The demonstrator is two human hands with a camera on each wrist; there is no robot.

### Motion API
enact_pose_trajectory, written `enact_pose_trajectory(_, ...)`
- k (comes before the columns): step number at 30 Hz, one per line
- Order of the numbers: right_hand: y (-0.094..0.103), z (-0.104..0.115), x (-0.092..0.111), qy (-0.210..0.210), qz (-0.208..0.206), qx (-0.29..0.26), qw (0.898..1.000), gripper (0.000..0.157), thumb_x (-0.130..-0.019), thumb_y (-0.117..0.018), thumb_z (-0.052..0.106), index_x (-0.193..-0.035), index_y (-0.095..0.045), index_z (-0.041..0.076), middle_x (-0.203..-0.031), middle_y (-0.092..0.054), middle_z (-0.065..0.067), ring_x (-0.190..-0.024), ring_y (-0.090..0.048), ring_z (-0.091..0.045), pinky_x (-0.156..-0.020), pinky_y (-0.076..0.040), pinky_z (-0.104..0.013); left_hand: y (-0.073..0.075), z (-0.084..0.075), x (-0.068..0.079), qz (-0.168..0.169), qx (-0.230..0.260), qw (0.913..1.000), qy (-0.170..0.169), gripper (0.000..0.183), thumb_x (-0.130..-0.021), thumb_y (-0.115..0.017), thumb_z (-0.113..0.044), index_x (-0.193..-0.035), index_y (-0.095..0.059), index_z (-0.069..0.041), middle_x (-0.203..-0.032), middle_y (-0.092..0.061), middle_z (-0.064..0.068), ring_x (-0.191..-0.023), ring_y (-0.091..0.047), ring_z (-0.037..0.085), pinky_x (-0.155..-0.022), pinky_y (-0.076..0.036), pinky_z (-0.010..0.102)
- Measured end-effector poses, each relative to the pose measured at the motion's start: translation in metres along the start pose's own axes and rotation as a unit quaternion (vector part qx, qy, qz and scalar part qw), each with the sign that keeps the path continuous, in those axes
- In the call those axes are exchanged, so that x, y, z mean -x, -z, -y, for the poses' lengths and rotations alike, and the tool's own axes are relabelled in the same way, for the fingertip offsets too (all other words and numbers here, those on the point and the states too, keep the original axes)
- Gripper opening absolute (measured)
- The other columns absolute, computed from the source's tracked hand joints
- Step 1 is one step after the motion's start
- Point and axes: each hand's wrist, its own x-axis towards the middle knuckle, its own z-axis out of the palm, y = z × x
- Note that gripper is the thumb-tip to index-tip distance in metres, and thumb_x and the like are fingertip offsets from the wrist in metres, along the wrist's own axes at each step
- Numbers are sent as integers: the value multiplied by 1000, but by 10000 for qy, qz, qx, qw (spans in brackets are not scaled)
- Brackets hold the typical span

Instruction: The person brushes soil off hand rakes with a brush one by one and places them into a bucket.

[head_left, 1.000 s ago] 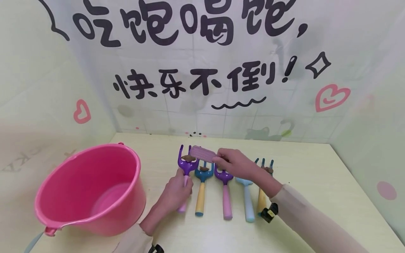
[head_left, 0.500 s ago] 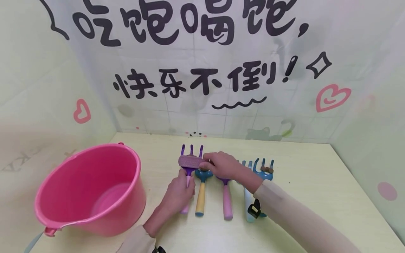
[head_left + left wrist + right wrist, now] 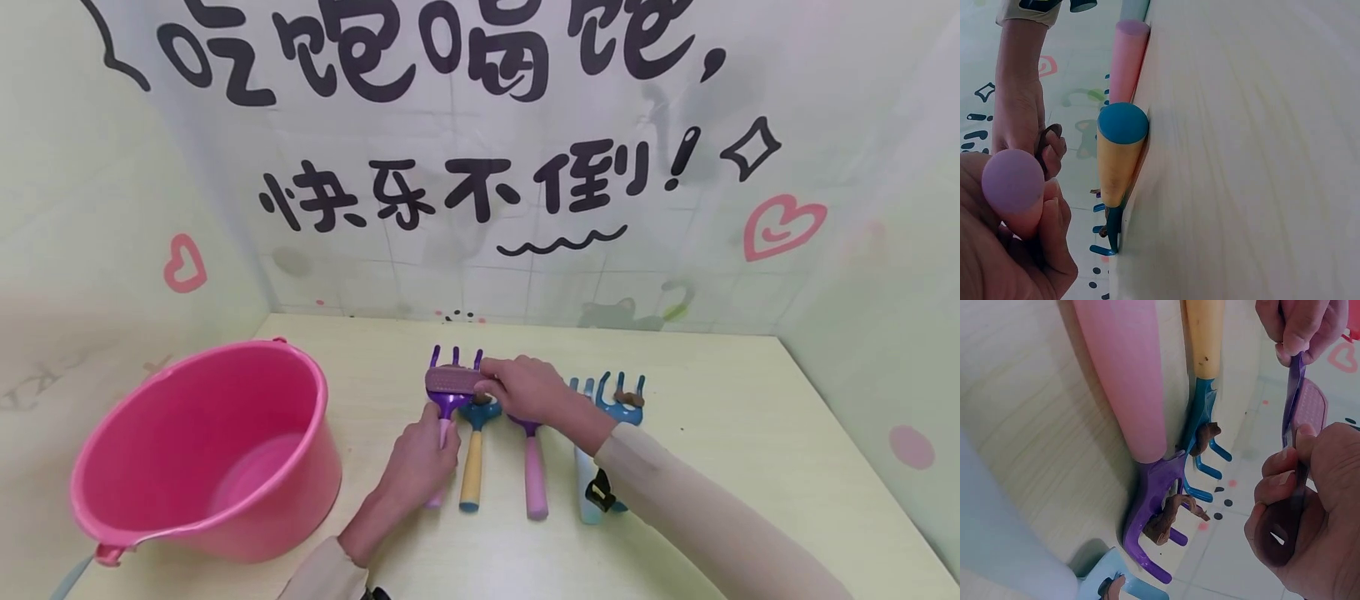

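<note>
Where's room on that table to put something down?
The biggest bare patch of the pale table spreads right of the pronged blue garden fork, beyond the beige right sleeve. A smaller one lies between that and the left sleeve, nearer than the fork handles. The middle's crowded: left hand, right hand, mauve textured tool, more forks.

Right hand [image 3: 1325, 500] grips pink-headed tool [image 3: 1312, 407]; left hand [image 3: 1304, 322], purple fork [image 3: 1294, 386].

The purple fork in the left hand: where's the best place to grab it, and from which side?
I'd take the purple fork by its pink handle, where the left hand grips it, coming from the person's side: the handle is rounded and points that way. The prongs face away, partly hidden by a mauve textured tool.
</note>
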Motion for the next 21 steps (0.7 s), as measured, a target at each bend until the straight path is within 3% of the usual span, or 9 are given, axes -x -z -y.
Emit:
enact_pose_trajectory(8, -1, -2, -3, 42, -454, 640, 9969, 19, -107, -53, 35, -94, -54, 20, -63, -49, 5, -52, -45, -14, -44, -35, -27, -1, -7, 0, 187, 120, 9997, 74, 11, -103, -53, -8, -108, -50, 1, -66, -47, 4, -44, -49, 14, -39, -41, 28)
enact_pose_trajectory(14, 0, -1, -4, -30, -547, 1061, 9928, 16, -107, -53, 33, -101, -56, 19, -65, -53, 6, -51, -46, -14, -43, -35, -26, -1, -9, -1, 268, 119, 9993, 237, 13, -104, -52, -11, -110, -50, 0, -67, -48, 5, -45, -50, 15, -40, -41, 27)
enact_pose_trajectory(21, -1, -3, -3, 86, -804, 1757, 9811, 15, -108, -49, 34, -106, -55, 21, -66, -52, 7, -51, -44, -12, -48, -32, -25, 3, -12, -3, 513, 382, 9973, 355, 18, -106, -49, -12, -117, -48, 2, -71, -52, 7, -50, -53, 17, -44, -46, 29)
